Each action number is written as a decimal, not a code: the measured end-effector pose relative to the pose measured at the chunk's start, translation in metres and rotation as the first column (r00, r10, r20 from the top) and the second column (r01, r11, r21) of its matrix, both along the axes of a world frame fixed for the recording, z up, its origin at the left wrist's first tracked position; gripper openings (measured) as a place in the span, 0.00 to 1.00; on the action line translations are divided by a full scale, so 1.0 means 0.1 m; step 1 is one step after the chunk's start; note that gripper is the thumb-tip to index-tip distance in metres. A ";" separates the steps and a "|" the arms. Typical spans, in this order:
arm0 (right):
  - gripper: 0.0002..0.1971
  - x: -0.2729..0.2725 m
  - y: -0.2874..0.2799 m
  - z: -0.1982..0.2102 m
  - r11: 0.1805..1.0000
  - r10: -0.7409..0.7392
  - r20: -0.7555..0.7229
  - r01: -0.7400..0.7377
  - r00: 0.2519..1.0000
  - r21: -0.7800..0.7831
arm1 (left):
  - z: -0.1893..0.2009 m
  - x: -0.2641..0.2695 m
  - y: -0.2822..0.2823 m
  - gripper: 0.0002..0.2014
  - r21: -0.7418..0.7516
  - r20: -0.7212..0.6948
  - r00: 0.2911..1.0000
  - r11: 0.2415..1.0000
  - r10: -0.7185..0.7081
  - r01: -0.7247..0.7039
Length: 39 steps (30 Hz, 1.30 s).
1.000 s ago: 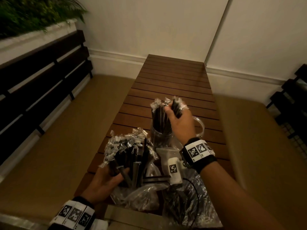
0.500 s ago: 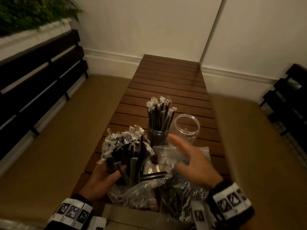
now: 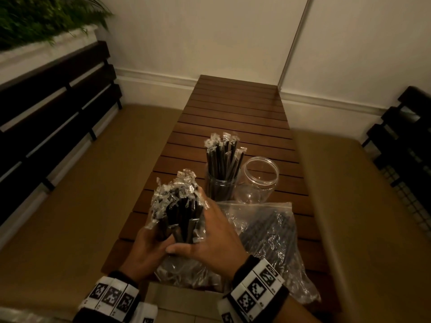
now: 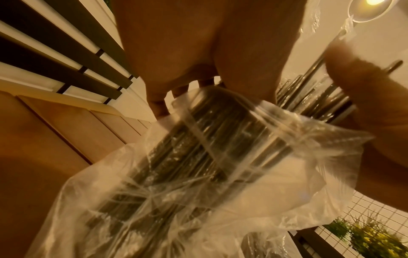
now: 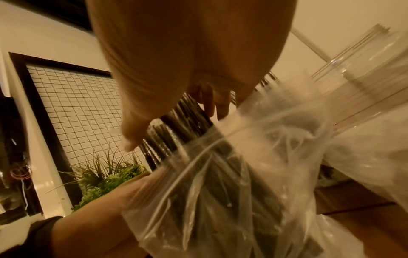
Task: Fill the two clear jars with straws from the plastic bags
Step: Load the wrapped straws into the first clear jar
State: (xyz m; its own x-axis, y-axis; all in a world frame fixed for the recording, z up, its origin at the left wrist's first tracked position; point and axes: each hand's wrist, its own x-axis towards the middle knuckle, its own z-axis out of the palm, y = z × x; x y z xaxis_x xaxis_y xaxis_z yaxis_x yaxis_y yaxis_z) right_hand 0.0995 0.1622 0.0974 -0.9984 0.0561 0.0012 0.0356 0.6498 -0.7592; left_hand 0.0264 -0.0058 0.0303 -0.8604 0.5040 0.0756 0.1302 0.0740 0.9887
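Straws (image 3: 179,213) poke up out of the open plastic bag (image 3: 186,271) just in front of the full jar (image 3: 220,185) in the head view — the left hand (image 3: 144,250) curls round the bunch, the right hand (image 3: 214,236) lays spread fingers on it, and the empty jar (image 3: 260,180) beside the full one still needs filling. Left wrist view: fingers (image 4: 159,104) wrap the bagged straws (image 4: 198,139). Right wrist view: fingers (image 5: 220,104) reach among straw tops (image 5: 176,136) — whether they pinch any, I cannot tell.
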 end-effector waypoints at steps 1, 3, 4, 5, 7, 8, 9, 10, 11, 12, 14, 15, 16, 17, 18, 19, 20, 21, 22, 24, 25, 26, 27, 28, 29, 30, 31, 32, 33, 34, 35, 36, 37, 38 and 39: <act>0.60 -0.02 -0.01 -0.03 1.000 -0.025 -0.018 0.025 1.000 -0.015 | 0.00 0.00 0.00 0.18 0.004 -0.008 1.000 1.000 -0.002 0.002; 0.53 -0.03 -0.03 -0.09 0.997 -0.070 -0.045 0.068 0.997 -0.039 | -0.01 0.01 -0.01 0.20 0.002 -0.011 1.000 1.000 0.003 -0.003; 0.48 -0.03 -0.03 -0.10 0.996 -0.084 -0.062 0.082 0.994 -0.043 | -0.02 0.00 -0.01 0.21 0.006 -0.009 1.000 1.000 0.007 -0.007; 0.42 -0.02 -0.03 -0.12 0.994 -0.099 -0.084 0.096 0.991 -0.044 | -0.02 0.00 -0.01 0.20 0.013 -0.001 1.000 1.000 0.003 -0.003; 0.33 -0.02 -0.01 -0.13 0.991 -0.125 -0.116 0.119 0.985 -0.063 | -0.03 0.00 -0.01 0.18 0.034 0.019 1.000 0.999 -0.019 0.018; 0.29 -0.02 -0.01 -0.14 0.988 -0.137 -0.120 0.127 0.983 -0.088 | -0.02 0.01 -0.01 0.18 0.044 0.027 0.999 0.999 -0.030 0.029; 0.25 -0.02 0.00 -0.14 0.985 -0.145 -0.117 0.133 0.982 -0.111 | -0.01 0.02 -0.01 0.19 0.056 0.036 0.999 0.998 -0.035 0.033; 0.22 -0.02 0.01 -0.14 0.983 -0.148 -0.109 0.135 0.983 -0.123 | 0.00 0.03 -0.01 0.19 0.063 0.038 0.999 0.997 -0.037 0.035; 0.20 -0.03 0.02 -0.14 0.983 -0.149 -0.102 0.136 0.984 -0.124 | 0.01 0.03 -0.01 0.18 0.067 0.035 0.999 0.997 -0.040 0.038; 0.18 -0.03 0.03 -0.14 0.983 -0.148 -0.095 0.135 0.984 -0.125 | 0.01 0.03 -0.02 0.17 0.055 0.029 0.999 0.998 -0.041 0.039; 0.15 -0.03 0.04 -0.13 0.983 -0.143 -0.099 0.130 0.985 -0.127 | 0.04 0.03 -0.03 0.16 0.025 0.015 0.999 0.999 -0.043 0.043; 0.14 -0.04 0.05 -0.14 0.984 -0.142 -0.114 0.128 0.983 -0.124 | 0.05 0.03 -0.03 0.15 0.017 0.011 0.999 0.999 -0.044 0.044; 0.12 -0.04 0.05 -0.14 0.984 -0.141 -0.129 0.125 0.982 -0.128 | 0.06 0.03 -0.03 0.15 0.012 -0.001 0.999 0.999 -0.043 0.043; 0.11 -0.04 0.06 -0.15 0.982 -0.142 -0.140 0.122 0.980 -0.145 | 0.06 0.02 -0.05 0.14 0.004 -0.009 0.999 0.999 -0.037 0.037; 0.11 -0.04 0.06 -0.15 0.977 -0.145 -0.144 0.119 0.979 -0.176 | 0.04 0.02 -0.05 0.13 -0.017 -0.015 0.999 0.999 -0.029 0.029; 0.10 -0.03 0.07 -0.15 0.970 -0.150 -0.142 0.118 0.979 -0.212 | 0.03 0.02 -0.07 0.13 -0.040 -0.014 1.000 0.999 -0.015 0.014; 0.10 -0.03 0.08 -0.15 0.962 -0.155 -0.133 0.119 0.979 -0.247 | 0.01 0.01 -0.08 0.14 -0.072 -0.015 1.000 0.997 0.000 -0.001; 0.10 -0.03 0.09 -0.15 0.953 -0.162 -0.124 0.123 0.979 -0.276 | 0.01 0.01 -0.09 0.13 -0.103 -0.017 1.000 0.995 0.012 -0.013; 0.10 -0.03 0.09 -0.15 0.944 -0.170 -0.118 0.127 0.978 -0.304 | 0.00 0.01 -0.10 0.13 -0.132 -0.028 0.999 0.991 0.019 -0.022; 0.12 -0.03 0.10 -0.16 0.926 -0.175 -0.127 0.120 0.976 -0.357 | 0.01 0.01 -0.11 0.11 -0.158 -0.050 0.999 0.987 0.023 -0.030; 0.13 -0.03 0.10 -0.16 0.921 -0.178 -0.135 0.117 0.975 -0.371 | 0.02 0.01 -0.11 0.10 -0.154 -0.051 0.998 0.987 0.028 -0.036; 0.12 -0.04 0.10 -0.17 0.919 -0.182 -0.141 0.118 0.973 -0.376 | 0.03 0.02 -0.11 0.10 -0.144 -0.049 0.998 0.989 0.026 -0.033; 0.11 -0.03 0.11 -0.17 0.919 -0.190 -0.144 0.125 0.971 -0.373 | 0.04 0.02 -0.12 0.11 -0.133 -0.044 0.999 0.991 0.022 -0.027; 0.09 -0.03 0.11 -0.18 0.921 -0.199 -0.143 0.135 0.969 -0.364 | 0.05 0.02 -0.12 0.14 -0.126 -0.041 0.999 0.992 0.017 -0.022; 0.08 -0.03 0.13 -0.18 0.924 -0.205 -0.141 0.143 0.969 -0.355 | 0.05 0.03 -0.12 0.16 -0.130 -0.038 0.999 0.991 0.017 -0.021; 0.08 -0.02 0.14 -0.19 0.924 -0.204 -0.134 0.145 0.970 -0.355 | 0.05 0.03 -0.11 0.16 -0.139 -0.041 0.999 0.990 0.017 -0.023; 0.10 -0.02 0.14 -0.18 0.922 -0.198 -0.122 0.143 0.973 -0.359 | 0.05 0.03 -0.10 0.13 -0.145 -0.045 0.999 0.989 0.021 -0.027; 0.11 -0.02 0.15 -0.17 0.918 -0.190 -0.109 0.137 0.976 -0.371 | 0.05 0.03 -0.10 0.12 -0.145 -0.043 0.999 0.989 0.025 -0.031; 0.14 -0.01 0.15 -0.15 0.914 -0.182 -0.101 0.130 0.978 -0.383 | 0.05 0.04 -0.09 0.12 -0.143 -0.038 0.999 0.989 0.026 -0.031; 0.16 -0.01 0.15 -0.13 0.911 -0.170 -0.097 0.119 0.981 -0.396 | 0.05 0.04 -0.09 0.13 -0.140 -0.029 0.999 0.990 0.021 -0.025; 0.18 0.00 0.15 -0.10 0.911 -0.155 -0.098 0.104 0.983 -0.398 | 0.05 0.04 -0.09 0.13 -0.138 -0.023 1.000 0.990 0.015 -0.018; 0.19 0.01 0.14 -0.09 0.917 -0.144 -0.104 0.094 0.984 -0.389 | 0.04 0.04 -0.09 0.13 -0.134 -0.022 1.000 0.991 0.012 -0.014; 0.17 0.00 0.14 -0.10 0.925 -0.143 -0.113 0.092 0.983 -0.369 | 0.04 0.03 -0.09 0.13 -0.133 -0.025 1.000 0.991 0.011 -0.014; 0.13 0.00 0.13 -0.11 0.931 -0.144 -0.120 0.093 0.982 -0.354 | 0.05 0.03 -0.09 0.13 -0.129 -0.026 1.000 0.991 0.011 -0.015; 0.10 0.00 0.13 -0.12 0.934 -0.145 -0.122 0.096 0.982 -0.345 | 0.05 0.03 -0.09 0.13 -0.125 -0.029 1.000 0.992 0.009 -0.012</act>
